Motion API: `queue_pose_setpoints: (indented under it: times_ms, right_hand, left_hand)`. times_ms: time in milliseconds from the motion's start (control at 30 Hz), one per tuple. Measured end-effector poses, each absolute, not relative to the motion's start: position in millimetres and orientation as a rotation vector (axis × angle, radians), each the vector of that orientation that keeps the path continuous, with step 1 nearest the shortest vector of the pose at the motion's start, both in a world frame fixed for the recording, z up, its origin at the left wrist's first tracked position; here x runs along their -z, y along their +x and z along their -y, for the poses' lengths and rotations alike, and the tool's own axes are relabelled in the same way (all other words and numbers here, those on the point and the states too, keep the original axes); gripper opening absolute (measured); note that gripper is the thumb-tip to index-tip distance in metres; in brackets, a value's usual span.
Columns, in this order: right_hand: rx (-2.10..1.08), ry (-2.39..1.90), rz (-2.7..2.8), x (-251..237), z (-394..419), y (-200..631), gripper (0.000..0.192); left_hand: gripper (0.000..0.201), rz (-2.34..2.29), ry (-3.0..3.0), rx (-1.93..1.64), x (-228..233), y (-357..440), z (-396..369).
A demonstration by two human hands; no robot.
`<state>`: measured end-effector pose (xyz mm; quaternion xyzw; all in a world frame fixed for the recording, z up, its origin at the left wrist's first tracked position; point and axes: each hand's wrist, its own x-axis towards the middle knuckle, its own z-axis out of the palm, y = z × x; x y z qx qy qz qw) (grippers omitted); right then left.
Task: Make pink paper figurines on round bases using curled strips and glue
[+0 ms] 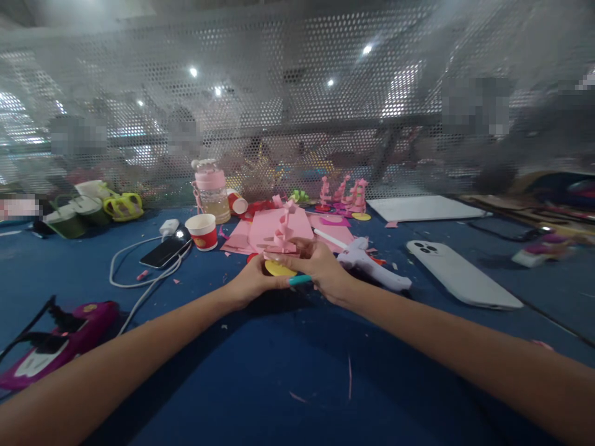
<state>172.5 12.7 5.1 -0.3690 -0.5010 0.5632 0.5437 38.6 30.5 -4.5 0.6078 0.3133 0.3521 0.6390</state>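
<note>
Your left hand (pixel 253 282) and right hand (pixel 320 266) pinched the pink paper spiral (pixel 283 235) upright, steadying it on its yellow disc (pixel 277 269)

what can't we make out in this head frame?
- Head view: the yellow disc is mostly covered by the left hand and right hand.
- The teal tool shows only a short end; the right hand hides the rest.
- The pink paper spiral is too small to show how it is attached.
- Things behind the mesh screen are blurred.
- The purple device is cut off by the left edge.
</note>
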Motion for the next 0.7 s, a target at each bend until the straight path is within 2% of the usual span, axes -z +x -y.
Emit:
queue_pose_setpoints:
  times_ms: [167, 400, 600, 700]
  right_hand:
    - [-1.252, -0.907, 1.141, 0, -17, 172, 0.057]
    - [-1.220, -0.901, 1.090, 2, -21, 170, 0.045]
    - [-1.244, -1.054, 1.117, 6, -22, 173, 0.038]
    - [-1.316, -1.020, 1.139, 6, -22, 173, 0.033]
  left_hand:
    - [0.046, -0.705, 1.276, -0.865, 6, 38, -32]
    - [0.053, -0.676, 1.106, -0.913, 5, 37, -37]
    - [0.039, -0.688, 1.028, -0.915, 5, 36, -39]
    - [0.042, -0.684, 1.031, -0.907, 5, 36, -38]
